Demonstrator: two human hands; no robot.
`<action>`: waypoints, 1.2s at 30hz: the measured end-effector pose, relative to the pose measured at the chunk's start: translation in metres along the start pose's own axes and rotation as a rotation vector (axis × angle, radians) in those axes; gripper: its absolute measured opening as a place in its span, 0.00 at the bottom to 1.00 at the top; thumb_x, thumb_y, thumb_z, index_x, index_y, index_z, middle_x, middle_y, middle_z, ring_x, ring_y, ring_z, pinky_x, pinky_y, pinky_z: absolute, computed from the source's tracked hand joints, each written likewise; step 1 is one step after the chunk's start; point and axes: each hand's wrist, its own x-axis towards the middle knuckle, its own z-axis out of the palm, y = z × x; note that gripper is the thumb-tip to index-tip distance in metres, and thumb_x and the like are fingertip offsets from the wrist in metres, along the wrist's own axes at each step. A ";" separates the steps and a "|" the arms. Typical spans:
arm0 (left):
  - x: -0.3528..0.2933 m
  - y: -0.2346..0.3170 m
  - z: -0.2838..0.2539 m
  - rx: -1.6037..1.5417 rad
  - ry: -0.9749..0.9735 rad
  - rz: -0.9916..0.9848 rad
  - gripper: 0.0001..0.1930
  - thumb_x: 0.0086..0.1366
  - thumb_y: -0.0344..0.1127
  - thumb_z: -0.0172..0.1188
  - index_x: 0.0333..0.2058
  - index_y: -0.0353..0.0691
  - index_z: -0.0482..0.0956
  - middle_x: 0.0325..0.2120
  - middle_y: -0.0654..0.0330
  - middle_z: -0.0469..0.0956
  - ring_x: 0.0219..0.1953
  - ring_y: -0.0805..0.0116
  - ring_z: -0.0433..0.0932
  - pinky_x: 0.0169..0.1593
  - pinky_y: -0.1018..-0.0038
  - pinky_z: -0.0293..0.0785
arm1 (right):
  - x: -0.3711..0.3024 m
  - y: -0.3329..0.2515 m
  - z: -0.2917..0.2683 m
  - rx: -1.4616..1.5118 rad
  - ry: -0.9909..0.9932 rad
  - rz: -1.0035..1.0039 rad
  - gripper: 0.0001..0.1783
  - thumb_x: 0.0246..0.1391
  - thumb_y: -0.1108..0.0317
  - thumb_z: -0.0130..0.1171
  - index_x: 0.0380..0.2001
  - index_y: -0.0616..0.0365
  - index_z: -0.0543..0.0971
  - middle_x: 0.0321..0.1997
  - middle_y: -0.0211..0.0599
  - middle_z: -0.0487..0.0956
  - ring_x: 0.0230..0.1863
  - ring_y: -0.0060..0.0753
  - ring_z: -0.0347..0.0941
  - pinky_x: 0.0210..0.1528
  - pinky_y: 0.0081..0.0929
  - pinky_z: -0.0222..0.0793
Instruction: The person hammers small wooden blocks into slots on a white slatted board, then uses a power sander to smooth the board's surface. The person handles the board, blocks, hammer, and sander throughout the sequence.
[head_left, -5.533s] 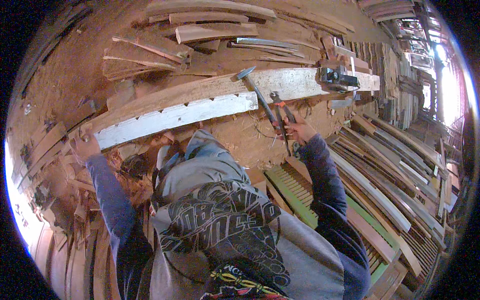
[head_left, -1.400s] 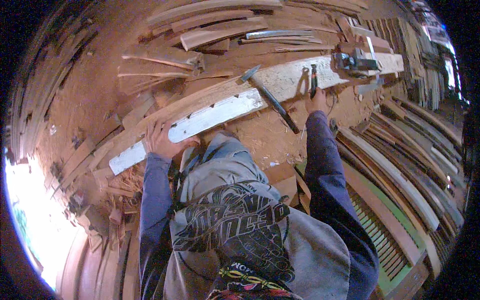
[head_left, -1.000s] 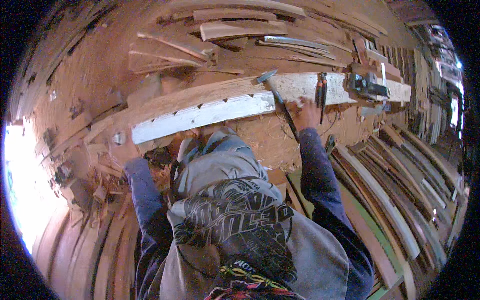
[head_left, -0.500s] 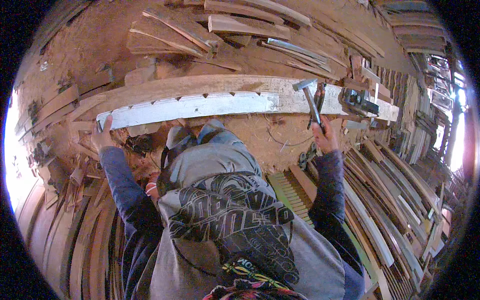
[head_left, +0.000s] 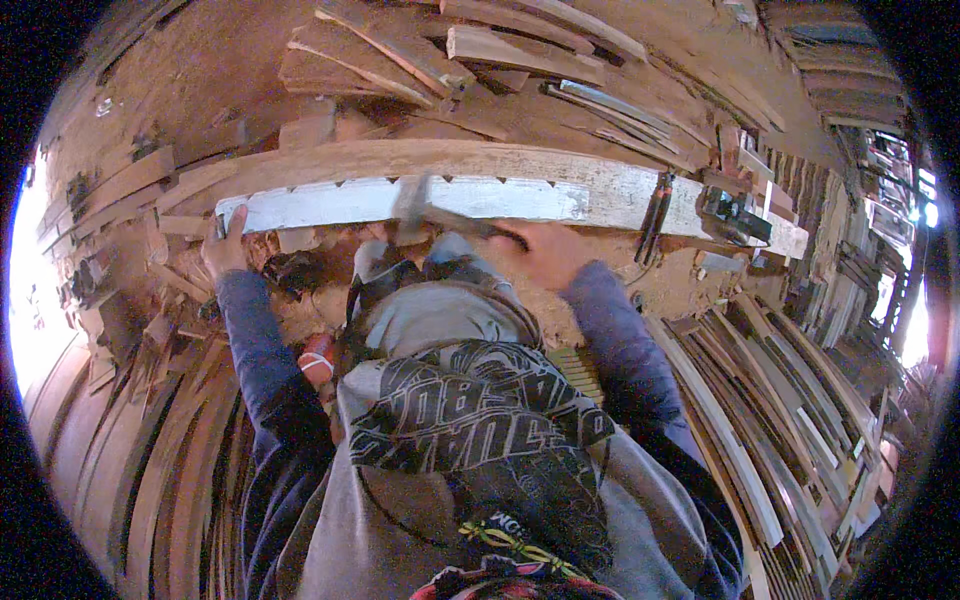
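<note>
A long white-painted strip of wood (head_left: 320, 207) with small dark notches along its far edge lies across a longer, worn plank (head_left: 625, 195). My left hand (head_left: 226, 248) grips the strip's left end, thumb over its face. In my right hand (head_left: 548, 255) is a hammer (head_left: 465, 221), smeared by motion. Its head appears over the strip's middle; I cannot tell whether it touches. To the right of that hand, a pair of dark-handled pincers (head_left: 655, 217) lies across the plank, with a dark, boxy tool (head_left: 738, 216) beyond it.
Stacks of long boards flank me, on the left (head_left: 165, 470) and right (head_left: 745, 400). Loose planks (head_left: 525, 48) lie on the brown ground at the far side. My knees (head_left: 450, 265) are close to the strip's near edge.
The hammer has swung left, from beside the pincers to over the white strip's middle, my right arm moving with it. My left hand keeps its hold; the whole view has shifted slightly.
</note>
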 end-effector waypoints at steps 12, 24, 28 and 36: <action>0.014 -0.031 0.011 -0.215 0.020 0.024 0.31 0.56 0.45 0.72 0.53 0.29 0.77 0.49 0.53 0.80 0.50 0.64 0.77 0.56 0.70 0.68 | -0.145 0.106 -0.017 -0.080 0.418 0.670 0.24 0.64 0.52 0.54 0.51 0.62 0.76 0.39 0.50 0.82 0.42 0.47 0.80 0.44 0.37 0.72; 0.026 -0.035 0.003 -0.054 -0.007 0.003 0.38 0.57 0.53 0.69 0.56 0.26 0.73 0.55 0.48 0.75 0.57 0.58 0.72 0.63 0.67 0.62 | -0.124 0.051 0.066 0.232 0.902 0.423 0.21 0.69 0.55 0.43 0.43 0.65 0.71 0.21 0.41 0.72 0.20 0.36 0.69 0.23 0.33 0.62; 0.020 -0.025 0.002 0.050 -0.012 0.063 0.38 0.58 0.55 0.67 0.56 0.27 0.73 0.56 0.49 0.75 0.58 0.58 0.72 0.64 0.67 0.61 | -0.122 0.046 0.060 0.047 0.657 0.608 0.22 0.69 0.53 0.43 0.48 0.64 0.70 0.21 0.41 0.72 0.22 0.40 0.69 0.23 0.38 0.62; 0.022 -0.028 0.002 0.036 0.020 0.026 0.37 0.56 0.51 0.70 0.56 0.27 0.73 0.55 0.51 0.76 0.56 0.60 0.73 0.61 0.68 0.64 | -0.116 0.047 0.072 0.203 0.805 0.716 0.23 0.70 0.53 0.41 0.45 0.64 0.74 0.18 0.33 0.70 0.18 0.31 0.69 0.22 0.32 0.63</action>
